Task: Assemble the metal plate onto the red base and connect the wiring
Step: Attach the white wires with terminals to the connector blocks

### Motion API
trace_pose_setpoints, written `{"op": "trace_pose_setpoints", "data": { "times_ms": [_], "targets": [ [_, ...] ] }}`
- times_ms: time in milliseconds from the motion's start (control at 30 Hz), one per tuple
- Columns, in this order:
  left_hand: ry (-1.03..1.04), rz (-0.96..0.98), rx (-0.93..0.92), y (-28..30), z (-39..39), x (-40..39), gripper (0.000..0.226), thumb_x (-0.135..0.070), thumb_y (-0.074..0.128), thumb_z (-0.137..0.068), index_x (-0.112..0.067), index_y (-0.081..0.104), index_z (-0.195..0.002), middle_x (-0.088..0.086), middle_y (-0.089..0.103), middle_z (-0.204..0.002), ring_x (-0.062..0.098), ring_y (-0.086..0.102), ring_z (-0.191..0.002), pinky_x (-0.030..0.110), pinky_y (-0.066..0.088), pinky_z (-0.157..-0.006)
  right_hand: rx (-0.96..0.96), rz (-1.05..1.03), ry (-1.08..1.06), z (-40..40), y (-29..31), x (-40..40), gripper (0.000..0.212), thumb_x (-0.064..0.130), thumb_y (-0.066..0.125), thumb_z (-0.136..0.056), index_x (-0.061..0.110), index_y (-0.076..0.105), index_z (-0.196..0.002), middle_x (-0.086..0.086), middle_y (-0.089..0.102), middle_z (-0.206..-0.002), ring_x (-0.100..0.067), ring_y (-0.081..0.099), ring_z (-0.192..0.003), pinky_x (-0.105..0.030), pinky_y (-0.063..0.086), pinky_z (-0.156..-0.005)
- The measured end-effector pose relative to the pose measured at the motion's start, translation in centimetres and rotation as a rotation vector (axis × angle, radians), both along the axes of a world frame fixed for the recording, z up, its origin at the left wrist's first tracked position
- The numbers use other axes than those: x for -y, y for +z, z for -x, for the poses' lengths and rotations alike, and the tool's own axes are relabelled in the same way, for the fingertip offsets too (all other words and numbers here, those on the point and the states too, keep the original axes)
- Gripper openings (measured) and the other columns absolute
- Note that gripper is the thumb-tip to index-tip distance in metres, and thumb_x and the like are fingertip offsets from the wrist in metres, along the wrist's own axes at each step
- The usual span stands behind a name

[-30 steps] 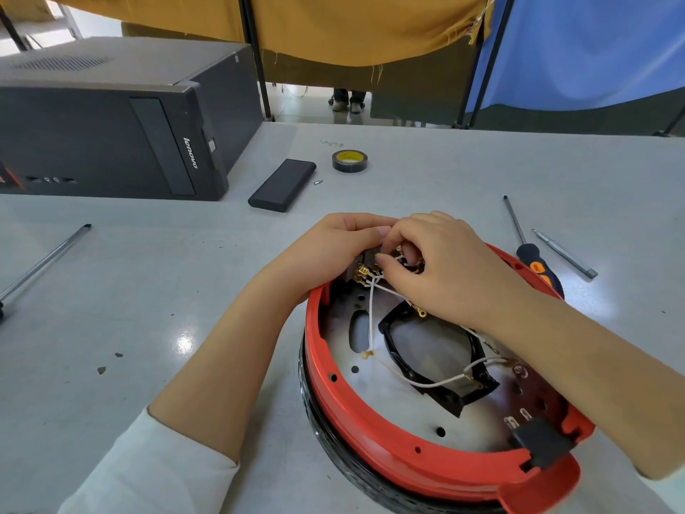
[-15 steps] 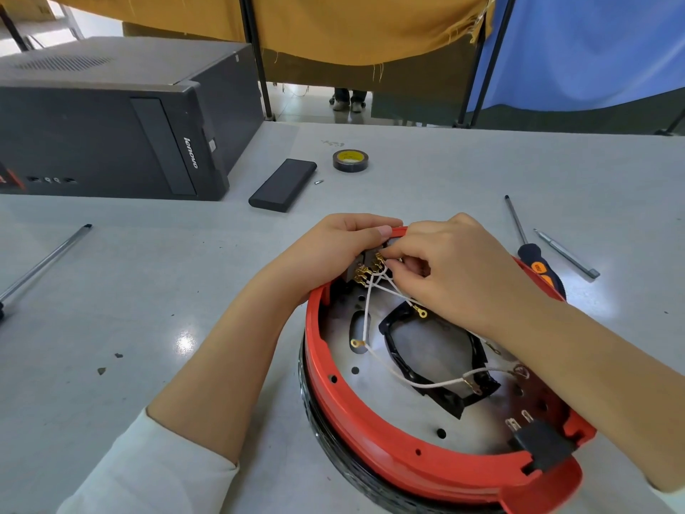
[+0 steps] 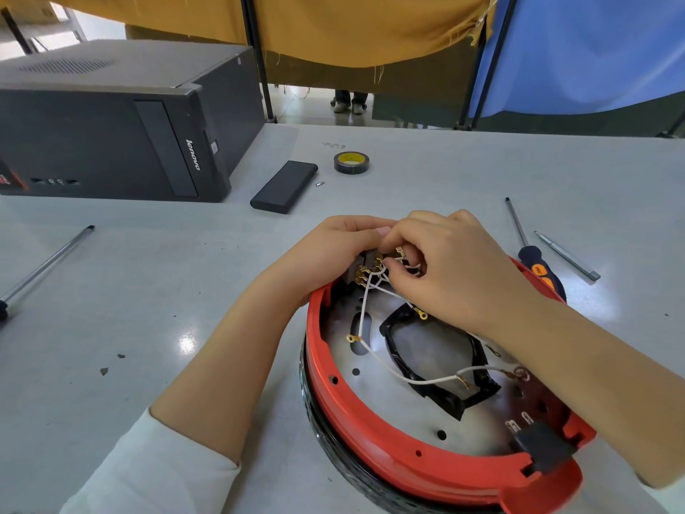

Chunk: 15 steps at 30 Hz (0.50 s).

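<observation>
The round red base lies on the grey table, with the shiny metal plate seated inside it. White wires with brass terminals run across the plate to a grey switch block at the base's far rim. My left hand grips that block from the left. My right hand pinches a wire terminal against the block's brass tabs. A loose ring terminal hangs over a slot in the plate. A black plug socket sits at the near right rim.
A black computer case stands at the back left. A black slab and a tape roll lie behind the base. A screwdriver and a metal pen lie to the right, a long rod to the left.
My right hand has shifted slightly up and toward the block's top tabs. The white wire and its ring terminal have slid a little left over the plate.
</observation>
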<state>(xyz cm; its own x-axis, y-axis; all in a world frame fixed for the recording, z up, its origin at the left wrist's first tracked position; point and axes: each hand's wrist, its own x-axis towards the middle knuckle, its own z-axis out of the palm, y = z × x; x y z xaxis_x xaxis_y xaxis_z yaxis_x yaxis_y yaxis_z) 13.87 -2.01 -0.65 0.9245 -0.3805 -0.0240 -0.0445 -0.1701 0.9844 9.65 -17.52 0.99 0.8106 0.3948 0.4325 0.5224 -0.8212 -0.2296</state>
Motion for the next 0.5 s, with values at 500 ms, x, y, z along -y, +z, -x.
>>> {"op": "trace_pose_setpoints", "data": {
  "times_ms": [500],
  "targets": [
    [0.000, 0.075, -0.094, 0.0, -0.3, -0.2, 0.023, -0.015, 0.054, -0.098, -0.013, 0.069, -0.115, -0.002, 0.076, -0.084, 0.004, 0.070, -0.076, 0.012, 0.051, -0.066, -0.233, -0.012, -0.099, 0.1, 0.1, -1.5, 0.024, 0.045, 0.059, -0.087, 0.034, 0.050, -0.067, 0.016, 0.042, -0.055, 0.003, 0.042, -0.059, -0.038, 0.033, -0.098]
  ]
}}
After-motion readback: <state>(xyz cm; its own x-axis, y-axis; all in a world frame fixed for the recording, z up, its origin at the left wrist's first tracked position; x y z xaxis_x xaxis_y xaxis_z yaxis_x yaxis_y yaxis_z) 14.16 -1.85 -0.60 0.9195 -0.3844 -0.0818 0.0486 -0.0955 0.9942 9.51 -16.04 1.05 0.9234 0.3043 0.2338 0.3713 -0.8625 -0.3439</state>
